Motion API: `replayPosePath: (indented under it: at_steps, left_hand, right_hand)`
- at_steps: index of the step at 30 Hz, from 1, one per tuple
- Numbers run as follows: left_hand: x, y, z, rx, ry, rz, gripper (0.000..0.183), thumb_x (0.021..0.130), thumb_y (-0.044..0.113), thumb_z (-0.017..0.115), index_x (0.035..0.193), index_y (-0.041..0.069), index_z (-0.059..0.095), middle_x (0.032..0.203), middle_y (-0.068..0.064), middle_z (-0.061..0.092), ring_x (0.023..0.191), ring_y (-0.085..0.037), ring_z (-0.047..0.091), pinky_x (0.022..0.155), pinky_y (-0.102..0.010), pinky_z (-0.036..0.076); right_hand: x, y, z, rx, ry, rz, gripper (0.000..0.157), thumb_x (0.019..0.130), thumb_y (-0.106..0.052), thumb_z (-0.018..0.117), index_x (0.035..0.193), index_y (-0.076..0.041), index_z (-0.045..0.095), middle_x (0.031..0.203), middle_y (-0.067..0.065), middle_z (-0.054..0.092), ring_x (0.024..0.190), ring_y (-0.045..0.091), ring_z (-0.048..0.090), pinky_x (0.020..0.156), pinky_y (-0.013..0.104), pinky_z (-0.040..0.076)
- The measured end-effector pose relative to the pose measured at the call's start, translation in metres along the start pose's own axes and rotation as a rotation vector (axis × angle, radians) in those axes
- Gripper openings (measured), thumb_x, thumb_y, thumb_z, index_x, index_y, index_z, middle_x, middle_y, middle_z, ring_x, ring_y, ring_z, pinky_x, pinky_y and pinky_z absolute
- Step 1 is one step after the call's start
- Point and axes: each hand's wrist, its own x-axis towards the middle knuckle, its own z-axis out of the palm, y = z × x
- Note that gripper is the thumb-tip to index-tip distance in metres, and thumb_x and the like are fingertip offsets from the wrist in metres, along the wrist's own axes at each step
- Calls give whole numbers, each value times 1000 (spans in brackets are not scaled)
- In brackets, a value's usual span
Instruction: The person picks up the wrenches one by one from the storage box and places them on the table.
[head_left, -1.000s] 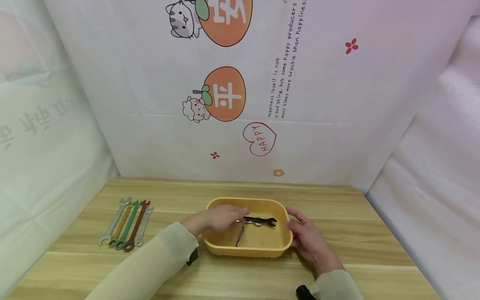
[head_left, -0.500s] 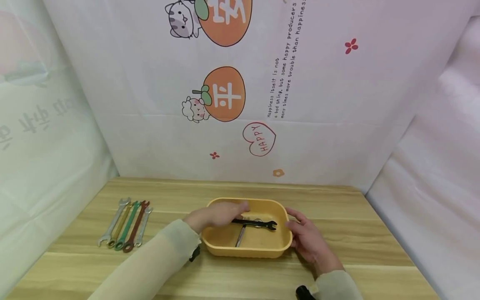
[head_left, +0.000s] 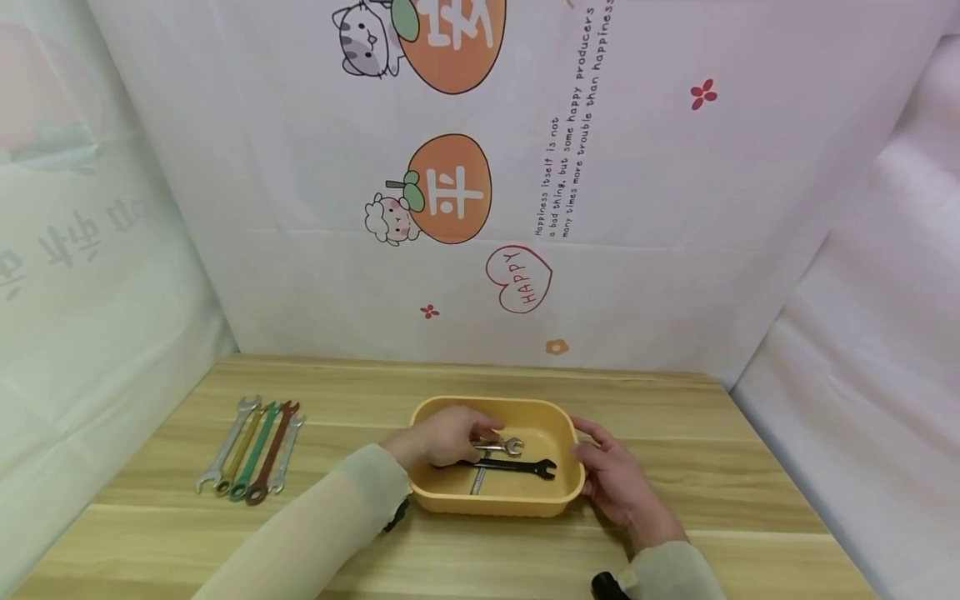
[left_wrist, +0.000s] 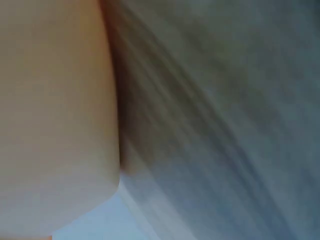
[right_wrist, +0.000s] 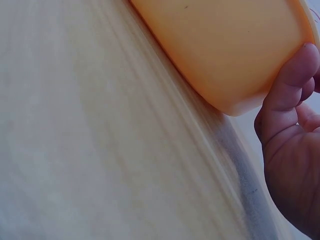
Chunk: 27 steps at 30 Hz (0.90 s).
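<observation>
A yellow plastic basin (head_left: 525,504) stands on the table with wrenches inside. My left hand (head_left: 442,435) reaches in over its left side, thumb and fingers closing on the handle of a silver wrench (head_left: 513,447). The open end of that wrench points right. In front of it lies a black wrench (head_left: 525,467), its left end hidden by the hand. Another silver wrench (head_left: 478,479) lies crosswise under the black one. My right hand (head_left: 618,479) grips the basin's right end, with the thumb at the rim, also seen in the right wrist view against the basin wall (right_wrist: 225,55).
To the left on the wooden table (head_left: 712,467), several wrenches lie side by side, among them a green wrench (head_left: 257,450) and a red wrench (head_left: 274,452). A white printed cloth (head_left: 637,250) hangs behind the table, with white cloth at both sides.
The black wrench has moved toward the basin's front and left my left hand. That hand has shifted slightly right, onto the silver wrench. The right hand stays at the rim.
</observation>
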Motion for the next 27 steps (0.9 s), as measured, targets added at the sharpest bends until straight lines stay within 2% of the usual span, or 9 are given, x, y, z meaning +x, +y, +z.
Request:
replayPosePath:
  at_steps: [4, 8, 13, 20, 24, 27]
  left_hand:
    - [-3, 2, 1, -40, 4, 16, 56, 84, 0, 76, 137, 12, 62, 121, 9, 68, 110, -12, 60, 93, -28, 48]
    - [-8, 6, 1, -31, -39, 70, 60, 79, 0, 79, 136, 12, 64, 120, 13, 68, 99, -9, 60, 87, -23, 48]
    - [-9, 6, 3, 57, -66, 107, 56, 80, 2, 80, 133, 15, 67, 121, 12, 67, 94, -8, 60, 84, -21, 48]
    - [-9, 8, 3, 150, -64, 124, 52, 83, 2, 78, 130, 21, 70, 107, 11, 67, 82, -6, 56, 79, -21, 48]
    - [-9, 10, 2, 234, -65, 181, 50, 85, -1, 74, 130, 21, 70, 119, 11, 67, 100, -3, 60, 89, -21, 47]
    - [-10, 12, 2, 296, -60, 214, 50, 86, -3, 70, 130, 21, 69, 128, 10, 63, 116, -4, 57, 96, -22, 45]
  right_hand:
    - [0, 0, 1, 1, -1, 7, 57, 100, -5, 53, 153, -8, 34, 93, 20, 64, 59, 16, 59, 50, 26, 51]
    - [0, 0, 1, -5, 4, 5, 57, 99, -5, 53, 153, -7, 34, 99, 23, 63, 60, 17, 60, 50, 27, 52]
    - [0, 1, 1, -5, 15, 4, 57, 99, -6, 54, 152, -8, 35, 102, 24, 63, 61, 17, 60, 51, 27, 52]
    - [1, 3, 0, -8, 37, 4, 55, 99, -7, 55, 151, -9, 39, 96, 18, 62, 60, 16, 57, 49, 26, 49]
    - [2, 3, -1, -7, 31, -2, 56, 99, -7, 56, 151, -9, 38, 102, 22, 63, 60, 16, 58, 49, 27, 50]
    - [2, 3, -1, 1, 22, -3, 56, 99, -6, 55, 152, -9, 38, 103, 23, 63, 59, 16, 59, 49, 26, 50]
